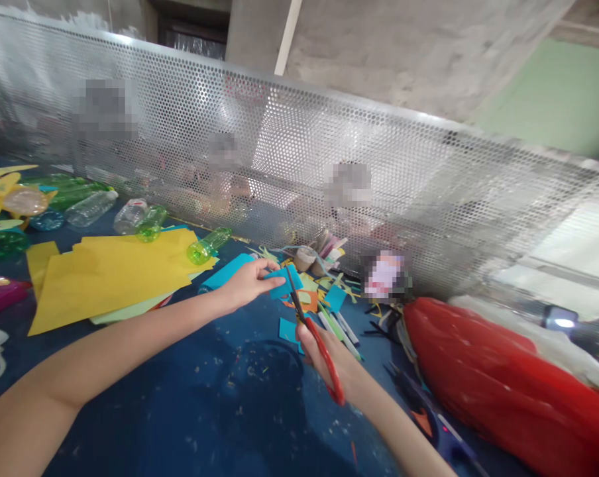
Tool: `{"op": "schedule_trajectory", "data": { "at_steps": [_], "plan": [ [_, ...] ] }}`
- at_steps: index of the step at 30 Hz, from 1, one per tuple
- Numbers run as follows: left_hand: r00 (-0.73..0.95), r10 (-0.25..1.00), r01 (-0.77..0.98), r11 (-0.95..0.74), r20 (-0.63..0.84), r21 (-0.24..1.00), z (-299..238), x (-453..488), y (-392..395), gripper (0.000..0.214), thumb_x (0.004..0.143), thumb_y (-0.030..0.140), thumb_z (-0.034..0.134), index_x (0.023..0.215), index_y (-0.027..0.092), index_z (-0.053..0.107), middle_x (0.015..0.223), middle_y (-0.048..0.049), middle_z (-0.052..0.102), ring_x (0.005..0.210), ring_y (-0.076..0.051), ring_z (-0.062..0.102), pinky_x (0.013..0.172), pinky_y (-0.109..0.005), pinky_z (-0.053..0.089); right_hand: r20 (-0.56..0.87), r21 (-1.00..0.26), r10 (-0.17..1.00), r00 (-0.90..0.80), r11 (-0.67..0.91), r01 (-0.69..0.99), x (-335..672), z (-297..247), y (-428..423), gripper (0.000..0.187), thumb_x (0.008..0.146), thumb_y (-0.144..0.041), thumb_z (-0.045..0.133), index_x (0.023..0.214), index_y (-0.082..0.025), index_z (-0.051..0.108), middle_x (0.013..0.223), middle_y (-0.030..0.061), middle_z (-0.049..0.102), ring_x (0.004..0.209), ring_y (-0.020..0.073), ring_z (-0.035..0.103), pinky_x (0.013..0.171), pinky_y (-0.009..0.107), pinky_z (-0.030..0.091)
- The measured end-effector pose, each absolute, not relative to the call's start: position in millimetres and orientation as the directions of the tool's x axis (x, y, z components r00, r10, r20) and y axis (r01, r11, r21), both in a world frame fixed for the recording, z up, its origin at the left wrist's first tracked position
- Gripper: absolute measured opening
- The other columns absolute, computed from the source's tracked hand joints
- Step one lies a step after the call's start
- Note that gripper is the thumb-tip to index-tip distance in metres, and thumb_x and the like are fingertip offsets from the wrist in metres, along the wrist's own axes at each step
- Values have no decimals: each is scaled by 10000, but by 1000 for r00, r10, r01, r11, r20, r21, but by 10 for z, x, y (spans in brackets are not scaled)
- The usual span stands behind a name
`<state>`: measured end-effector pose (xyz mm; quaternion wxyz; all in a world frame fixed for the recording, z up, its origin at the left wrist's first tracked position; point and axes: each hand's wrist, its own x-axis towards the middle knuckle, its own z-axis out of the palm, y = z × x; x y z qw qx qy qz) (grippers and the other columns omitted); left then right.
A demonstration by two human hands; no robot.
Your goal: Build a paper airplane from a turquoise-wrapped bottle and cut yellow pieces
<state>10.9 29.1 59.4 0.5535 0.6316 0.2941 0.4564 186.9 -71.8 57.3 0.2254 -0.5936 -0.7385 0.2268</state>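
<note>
My left hand (252, 283) pinches a small piece of blue paper (288, 281) between thumb and fingers. Red-handled scissors (324, 354) are gripped in my right hand (329, 358), their dark blades pointing up at the right part of the blue paper. Whether the blades are cutting into it I cannot tell. Below the blades lie small blue paper squares (287, 329) and an orange paper piece (307, 301). Several markers (336, 328) rest just right of the blades. A larger blue sheet (227, 270) lies behind my left hand.
Yellow sheets (115, 271) are stacked at left, with plastic bottles (91, 209) behind them. A perforated metal screen (289, 146) bounds the table's far side. At right sit a red plastic bag (503, 377) and a dark blue glue gun (438, 424). A magenta object (1, 296) lies far left.
</note>
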Motion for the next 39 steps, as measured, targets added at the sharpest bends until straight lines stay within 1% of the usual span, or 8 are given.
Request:
{"op": "schedule_trajectory", "data": {
  "at_steps": [8,13,21,25,30,33,35,39],
  "plan": [
    [399,867,-39,-309,298,950,583,96,289,197,758,310,637,867,180,538,662,16,605,618,-140,579,631,-258,419,102,-597,978,-183,208,775,1862,585,-716,417,876,-547,261,657,-229,417,622,1,514,544,159,494,574,301,452],
    [395,867,9,-335,305,942,579,94,305,227,758,325,639,885,169,535,687,10,614,660,-147,598,654,-264,432,94,-579,986,-134,164,799,1833,590,-721,454,869,-553,249,639,-215,447,546,2,508,504,156,507,492,262,407],
    [436,865,-70,-242,248,968,523,111,359,275,745,345,657,900,152,537,754,-35,660,696,-170,638,709,-314,466,114,-536,989,-92,139,833,1840,515,-676,473,837,-584,243,553,-230,376,474,7,460,450,157,457,438,256,317],
    [436,872,-80,-208,222,975,487,118,381,265,747,317,657,918,148,545,781,-35,657,707,-164,641,683,-289,470,142,-510,986,-91,151,846,1862,428,-619,488,826,-601,243,528,-226,339,470,-4,421,452,143,416,433,252,279],
    [376,919,47,-150,122,988,359,126,445,280,745,293,659,953,144,546,800,-27,628,685,-142,626,580,-228,448,126,-491,991,-45,101,865,1875,338,-555,542,836,-623,209,484,-223,309,433,-13,390,426,132,394,422,251,290],
    [390,920,46,-66,42,997,285,125,481,264,746,275,657,947,144,546,812,-30,625,667,-146,637,578,-239,448,117,-404,993,-7,54,913,1992,352,-470,563,847,-619,202,486,-223,376,435,9,474,443,161,480,451,261,343],
    [415,910,-2,5,-4,1000,262,121,490,233,754,257,648,935,148,549,825,-36,638,662,-149,647,613,-262,463,128,-274,991,35,2,962,2165,380,-391,541,850,-601,248,554,-216,486,523,51,586,532,205,576,506,277,387],
    [439,898,-7,34,-28,999,256,110,486,192,771,250,613,929,157,556,823,-36,644,657,-144,642,640,-276,463,114,9,950,292,-295,955,2662,383,-234,490,842,-550,342,785,-150,620,793,181,687,732,299,659,578,328,435]
  ]
}}
